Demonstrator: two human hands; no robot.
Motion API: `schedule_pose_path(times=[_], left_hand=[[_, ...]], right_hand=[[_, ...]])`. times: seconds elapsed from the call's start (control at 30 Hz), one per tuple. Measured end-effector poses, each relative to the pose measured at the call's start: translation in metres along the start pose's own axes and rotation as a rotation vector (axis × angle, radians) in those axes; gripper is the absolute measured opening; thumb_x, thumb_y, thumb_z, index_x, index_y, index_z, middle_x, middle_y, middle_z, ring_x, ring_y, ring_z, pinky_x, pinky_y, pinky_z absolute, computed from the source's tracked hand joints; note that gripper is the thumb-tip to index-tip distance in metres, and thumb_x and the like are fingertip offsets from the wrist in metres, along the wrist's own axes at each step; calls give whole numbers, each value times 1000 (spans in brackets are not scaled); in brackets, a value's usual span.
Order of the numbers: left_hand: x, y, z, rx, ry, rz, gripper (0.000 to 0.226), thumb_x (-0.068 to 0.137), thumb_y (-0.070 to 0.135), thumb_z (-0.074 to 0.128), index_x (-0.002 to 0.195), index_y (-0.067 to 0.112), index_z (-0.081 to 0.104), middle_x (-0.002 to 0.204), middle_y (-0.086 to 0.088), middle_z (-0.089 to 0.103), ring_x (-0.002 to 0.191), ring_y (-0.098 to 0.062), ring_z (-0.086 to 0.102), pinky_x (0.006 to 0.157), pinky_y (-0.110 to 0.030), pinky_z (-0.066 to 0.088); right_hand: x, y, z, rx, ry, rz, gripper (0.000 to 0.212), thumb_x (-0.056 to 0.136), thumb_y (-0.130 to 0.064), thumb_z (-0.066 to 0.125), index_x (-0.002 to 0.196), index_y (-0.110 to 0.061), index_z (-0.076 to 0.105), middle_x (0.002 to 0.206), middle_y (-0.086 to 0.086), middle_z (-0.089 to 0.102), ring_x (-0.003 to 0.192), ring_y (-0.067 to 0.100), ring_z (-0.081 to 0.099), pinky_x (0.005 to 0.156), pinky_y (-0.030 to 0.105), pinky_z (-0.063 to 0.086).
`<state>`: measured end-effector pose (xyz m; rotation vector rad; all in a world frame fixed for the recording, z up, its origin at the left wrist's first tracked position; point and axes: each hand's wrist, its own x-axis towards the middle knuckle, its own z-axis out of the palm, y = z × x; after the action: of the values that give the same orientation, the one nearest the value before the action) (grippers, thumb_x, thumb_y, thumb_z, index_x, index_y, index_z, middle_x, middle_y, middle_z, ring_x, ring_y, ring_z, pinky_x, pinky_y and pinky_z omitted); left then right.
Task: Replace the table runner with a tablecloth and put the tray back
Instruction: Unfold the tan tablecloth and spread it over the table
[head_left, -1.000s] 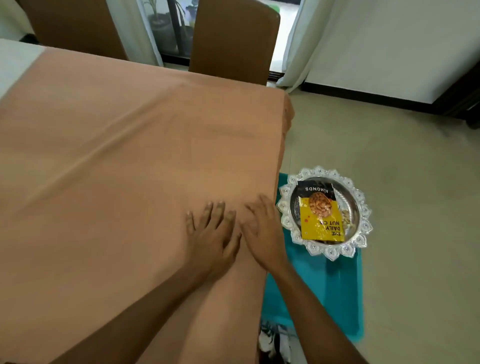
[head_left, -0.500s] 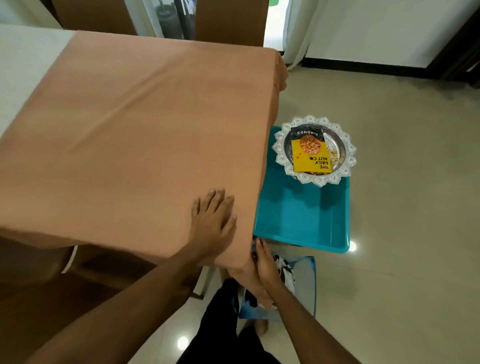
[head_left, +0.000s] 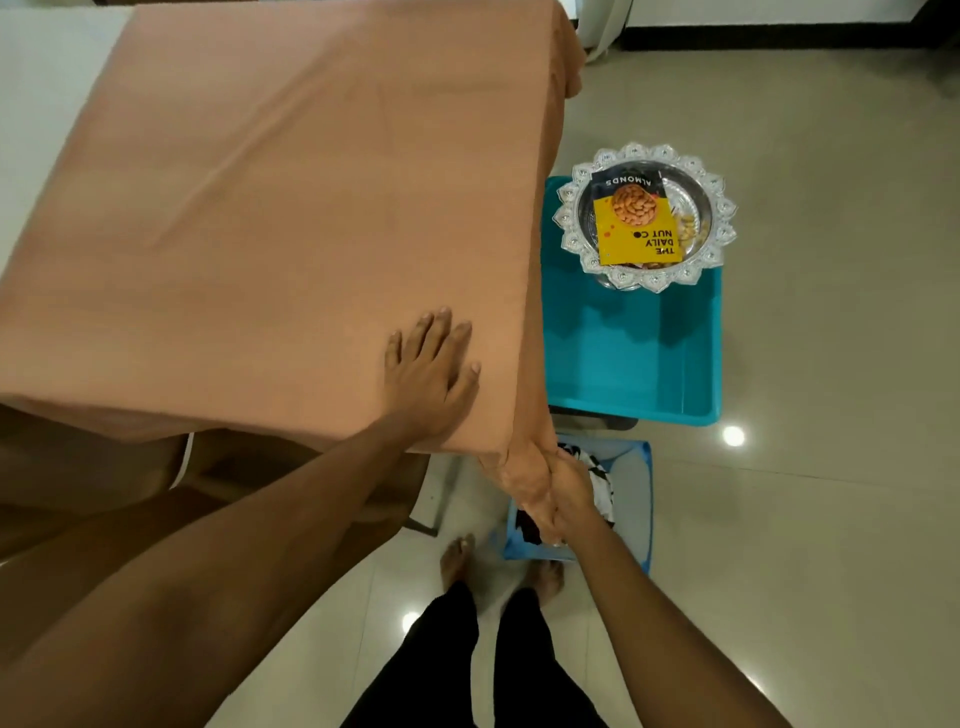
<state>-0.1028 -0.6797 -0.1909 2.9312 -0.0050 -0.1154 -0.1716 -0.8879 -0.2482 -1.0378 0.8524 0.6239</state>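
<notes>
A peach-orange tablecloth (head_left: 291, 218) covers the table, hanging over its near and right edges. My left hand (head_left: 428, 371) lies flat on the cloth near the near right corner, fingers straight. My right hand (head_left: 563, 491) grips the hanging corner of the cloth below the table's edge. A silver scalloped tray (head_left: 719, 208) holding a yellow and black almond packet (head_left: 634, 218) sits on the far end of a teal stool (head_left: 623, 353) to the right of the table.
A light blue bin (head_left: 631, 493) with black and white fabric in it stands on the tiled floor by my bare feet (head_left: 457, 564). Brown chair parts (head_left: 104, 478) show under the table's near edge. The white table top (head_left: 41, 104) is bare at the left.
The view has tilted down and back from the table. My right hand left the table top, dropped over the corner and took hold of the hanging cloth. My left hand stayed flat on the cloth.
</notes>
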Motion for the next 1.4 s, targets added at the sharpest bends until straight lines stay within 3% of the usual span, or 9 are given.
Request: schedule_pose_path(times=[0.17, 0.3, 0.47, 0.67, 0.87, 0.97, 1.17, 1.3, 1.4], left_hand=[[3, 11, -18, -161, -11, -72, 52, 98, 49, 43, 146, 30, 44, 162, 1, 29, 150, -22, 20, 120, -56, 10], [4, 37, -53, -495, 43, -281, 44, 86, 58, 48, 110, 28, 69, 107, 5, 70, 106, -21, 64, 90, -38, 48], [8, 45, -100, -964, -469, -620, 63, 72, 78, 55, 94, 21, 71, 87, -2, 73, 82, -23, 70, 74, -35, 55], [23, 15, -130, -1085, -332, -652, 18, 92, 18, 55, 78, 16, 64, 68, -2, 61, 65, -19, 57, 56, -25, 44], [21, -27, -145, -1095, 46, -577, 19, 94, 34, 58, 93, 16, 65, 86, 2, 67, 83, -19, 64, 60, -26, 48], [20, -59, -150, -840, -179, -514, 54, 75, 58, 77, 107, 16, 64, 98, 1, 67, 89, -20, 66, 76, -35, 57], [24, -105, -135, -723, -428, -547, 36, 92, 25, 64, 122, 5, 62, 114, -11, 66, 102, -28, 63, 88, -41, 55], [12, -126, -124, -1399, -375, -770, 37, 94, 36, 65, 124, 15, 65, 98, -7, 76, 97, -23, 70, 83, -38, 59], [8, -146, -119, -1250, -384, -634, 71, 70, 53, 84, 127, 17, 63, 110, -6, 73, 102, -25, 69, 90, -38, 56]], right_hand=[[-30, -39, -2, -232, 6, -279, 13, 90, -15, 72, 102, -21, 71, 96, -2, 79, 94, 21, 74, 82, 40, 61], [-66, -66, 33, -508, 29, -499, 11, 90, -37, 65, 98, -29, 63, 100, -7, 72, 96, 14, 69, 85, 39, 58], [-108, -80, 99, -957, -93, -836, 12, 101, -34, 48, 109, -28, 56, 93, -7, 66, 85, 15, 65, 72, 35, 52], [-115, -77, 137, -1115, -289, -932, 16, 98, -34, 50, 109, -26, 58, 99, -3, 69, 88, 19, 64, 77, 45, 54], [-82, -55, 127, -934, 45, -996, 30, 95, -44, 53, 123, -34, 60, 110, -9, 67, 95, 7, 61, 84, 37, 54], [-53, -49, 124, -1319, 101, -1097, 38, 98, -39, 52, 134, -25, 52, 134, 5, 56, 119, 25, 53, 97, 47, 49], [-26, -29, 120, -1674, 162, -981, 64, 104, -58, 27, 161, -30, 19, 170, 5, 6, 156, 28, 1, 124, 44, -5], [-28, -30, 129, -1668, 248, -960, 59, 104, -56, 34, 155, -27, 32, 166, 9, 20, 154, 30, 14, 126, 47, 8], [-30, -39, 152, -1637, 338, -983, 47, 100, -51, 46, 136, -20, 48, 145, 16, 42, 136, 38, 39, 116, 53, 29]])
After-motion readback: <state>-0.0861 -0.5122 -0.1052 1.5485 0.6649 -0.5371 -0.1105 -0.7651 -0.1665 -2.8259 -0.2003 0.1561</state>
